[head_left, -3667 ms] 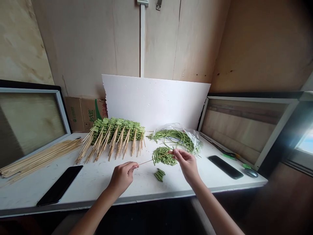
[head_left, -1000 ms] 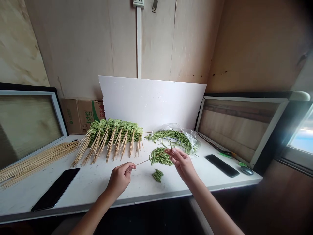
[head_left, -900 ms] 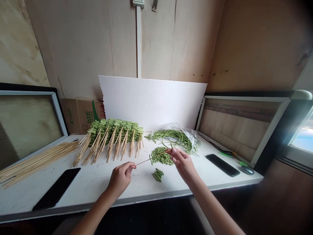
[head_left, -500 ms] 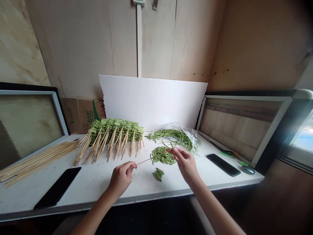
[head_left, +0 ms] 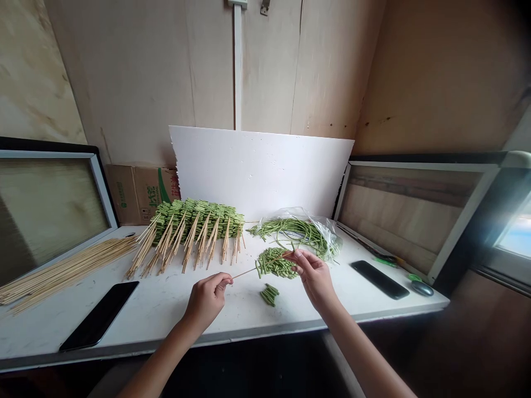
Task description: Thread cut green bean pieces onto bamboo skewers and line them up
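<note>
My left hand is closed, pinching the near end of a thin bamboo skewer that slants up to the right. At the skewer's far end, the fingertips of my right hand are closed on a short piece of green bean. Whether the tip has pierced that piece is hidden by the fingers. Behind the skewer lies a pile of cut green bean pieces; one piece at its left edge overlaps the skewer, and I cannot tell if it is threaded. Nearer me is a small cluster of bean pieces.
Stacked bean skewers stand at the back left, beside loose bamboo skewers. A plastic bag of long beans lies at the back right. Two phones, a black phone left and a dark phone right, and a mouse rest on the white table.
</note>
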Demonstrator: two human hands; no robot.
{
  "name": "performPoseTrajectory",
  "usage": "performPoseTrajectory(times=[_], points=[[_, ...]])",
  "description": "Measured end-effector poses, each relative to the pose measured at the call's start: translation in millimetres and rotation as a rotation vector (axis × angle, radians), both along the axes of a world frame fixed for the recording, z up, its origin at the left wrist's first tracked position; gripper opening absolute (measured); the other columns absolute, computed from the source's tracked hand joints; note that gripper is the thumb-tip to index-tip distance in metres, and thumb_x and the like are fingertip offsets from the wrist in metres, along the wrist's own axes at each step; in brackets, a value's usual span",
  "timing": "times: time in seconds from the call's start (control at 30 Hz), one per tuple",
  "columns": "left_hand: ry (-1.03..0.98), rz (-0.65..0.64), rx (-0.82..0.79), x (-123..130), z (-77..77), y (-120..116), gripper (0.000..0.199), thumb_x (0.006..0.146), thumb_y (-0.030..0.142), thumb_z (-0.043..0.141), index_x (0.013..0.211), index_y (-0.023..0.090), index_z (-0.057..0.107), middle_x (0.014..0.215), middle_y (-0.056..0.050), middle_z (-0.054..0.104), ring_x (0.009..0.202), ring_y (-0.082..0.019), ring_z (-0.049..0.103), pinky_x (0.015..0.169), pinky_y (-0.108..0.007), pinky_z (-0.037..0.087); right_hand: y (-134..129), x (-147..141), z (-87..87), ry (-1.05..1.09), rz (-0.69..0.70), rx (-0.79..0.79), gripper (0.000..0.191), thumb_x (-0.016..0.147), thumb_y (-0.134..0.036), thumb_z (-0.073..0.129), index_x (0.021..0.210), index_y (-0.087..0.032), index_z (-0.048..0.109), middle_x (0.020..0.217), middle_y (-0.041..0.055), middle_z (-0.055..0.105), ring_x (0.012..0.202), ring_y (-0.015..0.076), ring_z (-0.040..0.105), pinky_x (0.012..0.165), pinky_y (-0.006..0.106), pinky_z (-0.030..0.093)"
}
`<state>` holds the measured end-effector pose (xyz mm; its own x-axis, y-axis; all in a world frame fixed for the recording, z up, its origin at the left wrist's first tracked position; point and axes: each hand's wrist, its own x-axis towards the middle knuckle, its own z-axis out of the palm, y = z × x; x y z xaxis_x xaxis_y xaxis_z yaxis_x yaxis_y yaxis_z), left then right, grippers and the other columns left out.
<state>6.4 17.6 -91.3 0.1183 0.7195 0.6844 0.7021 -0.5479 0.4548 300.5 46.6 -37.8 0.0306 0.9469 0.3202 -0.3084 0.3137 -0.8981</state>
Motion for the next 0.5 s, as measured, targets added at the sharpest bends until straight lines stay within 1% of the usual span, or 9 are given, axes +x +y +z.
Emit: performPoseTrajectory(times=[0.13, 0.33, 0.5], points=[[0.012, -0.002, 0.013, -0.2, -1.2, 0.8, 0.025, 0.100, 0.020, 0.048, 0.089, 0.021, 0.070, 0.084, -0.002, 0.079, 0.072, -0.017, 0.074, 0.066, -0.024, 0.051, 0.1, 1.1, -1.3, -0.044, -0.021, 0.033, 0.023, 0.085, -0.046, 0.079, 0.093, -0.024, 0.079, 0.104, 0.0092, 0.080, 0.106, 0.0306, 0.073, 0.074, 0.035, 0.055], [0.021, -0.007, 0.009, 0.6, -3.3, 1.1, 0.024, 0.099, 0.017, 0.048, 0.090, 0.022, 0.070, 0.086, -0.002, 0.079, 0.075, -0.017, 0.074, 0.068, -0.024, 0.052, 0.8, 0.1, -3.0, -0.045, -0.037, 0.048, 0.023, 0.086, -0.045, 0.078, 0.094, -0.024, 0.079, 0.103, 0.0096, 0.080, 0.105, 0.0301, 0.073, 0.079, 0.036, 0.056], [0.022, -0.012, 0.015, 1.4, -5.0, 0.9, 0.024, 0.097, 0.014, 0.049, 0.091, 0.022, 0.070, 0.086, -0.002, 0.079, 0.075, -0.017, 0.075, 0.069, -0.024, 0.052, 1.8, -0.7, -5.1, -0.062, -0.055, 0.070, 0.025, 0.087, -0.047, 0.077, 0.095, -0.023, 0.079, 0.103, 0.0103, 0.080, 0.103, 0.0299, 0.074, 0.080, 0.037, 0.059]])
